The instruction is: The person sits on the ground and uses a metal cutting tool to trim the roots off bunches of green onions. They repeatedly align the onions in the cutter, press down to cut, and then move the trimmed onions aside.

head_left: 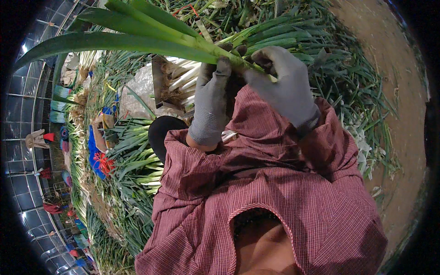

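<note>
My left hand (213, 99), in a grey work glove with dark palm and fingertips, is closed around the stalk of a leek-like green onion (192, 43). Its broad green leaves reach to the upper left. My right hand (282, 82), gloved alike and slightly blurred, has bent fingers at the stalk's lower end; whether they grip it I cannot tell. The stalk's root end is hidden by this hand. Below my hands, white-stemmed onions (185, 77) lie with their brown roots towards a metal holder (157, 80), their green leaves (292, 34) spreading to the right.
Piled green onions (137, 151) lie at the left, beside a bundle of red ties (104, 164) and blue cloth (92, 147). Loose leaves (347, 82) cover ground at the right, bordering bare brown soil (402, 113). A round black object (163, 135) is by my left sleeve.
</note>
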A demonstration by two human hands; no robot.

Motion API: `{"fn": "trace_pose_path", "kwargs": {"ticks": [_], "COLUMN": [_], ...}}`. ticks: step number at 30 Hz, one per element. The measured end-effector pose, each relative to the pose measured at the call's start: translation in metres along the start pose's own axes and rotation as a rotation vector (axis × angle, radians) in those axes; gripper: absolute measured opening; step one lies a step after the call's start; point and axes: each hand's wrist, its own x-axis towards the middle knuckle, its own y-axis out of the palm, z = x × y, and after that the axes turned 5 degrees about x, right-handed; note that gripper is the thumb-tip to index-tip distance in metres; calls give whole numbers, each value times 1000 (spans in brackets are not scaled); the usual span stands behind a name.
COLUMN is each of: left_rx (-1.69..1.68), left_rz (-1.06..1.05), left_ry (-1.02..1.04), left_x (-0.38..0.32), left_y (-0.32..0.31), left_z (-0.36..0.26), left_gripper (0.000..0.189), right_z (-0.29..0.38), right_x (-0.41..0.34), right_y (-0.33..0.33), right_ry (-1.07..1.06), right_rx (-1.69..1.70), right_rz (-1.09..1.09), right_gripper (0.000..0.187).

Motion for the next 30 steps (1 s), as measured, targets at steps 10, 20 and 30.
{"fn": "trace_pose_path", "kwargs": {"ticks": [10, 20, 30], "left_rx": [57, 205, 94], "left_rz": [32, -40, -166], "left_ry": [63, 208, 280], "left_x": [-6, 6, 16], "left_y": [3, -13, -50], "left_z": [-7, -24, -54], "left_gripper": [39, 36, 32], "right_z": [-2, -25, -157], "right_x": [-2, -18, -103], "right_y": [-11, -41, -208], "right_ry": [327, 519, 692], "right_rx": [84, 153, -453], "right_rz": [99, -114, -324], "right_gripper": [15, 18, 38]}}
